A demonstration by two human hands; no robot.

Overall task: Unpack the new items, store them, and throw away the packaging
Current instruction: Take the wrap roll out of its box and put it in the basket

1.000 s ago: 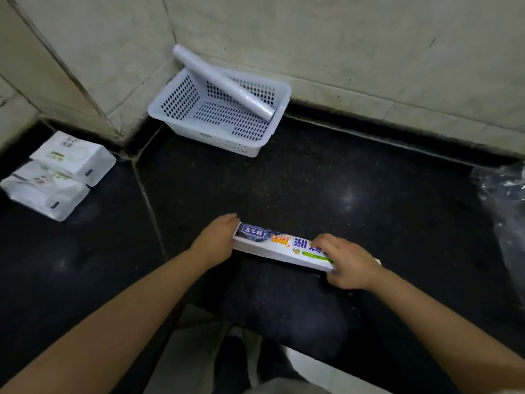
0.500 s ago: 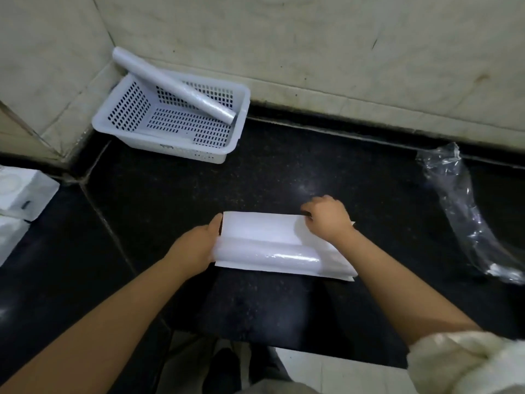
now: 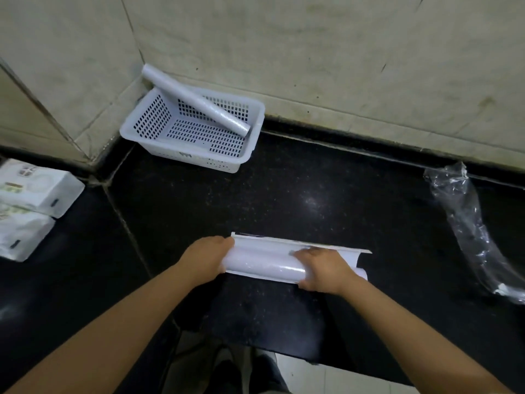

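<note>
Here both hands' grip hides the roll ends (seemingly unboxed).

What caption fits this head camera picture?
Both hands lift a roll from its opened carton.

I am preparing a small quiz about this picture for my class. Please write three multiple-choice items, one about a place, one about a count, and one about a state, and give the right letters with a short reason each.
1. Where does the white basket stand?
A. in the wall corner on the black counter
B. beside the clear plastic wrap
C. on the tissue packs

2. How many rolls are in view?
A. one
B. two
C. four

3. What is the state of the roll under the hands?
A. lying in an opened white paper wrapper
C. standing upright
B. sealed in a printed box

Answers: 1 A, the basket sits against the two walls. 2 B, one roll in the basket and one between the left hand and right hand. 3 A, the wrapper lies spread open around it.
</note>
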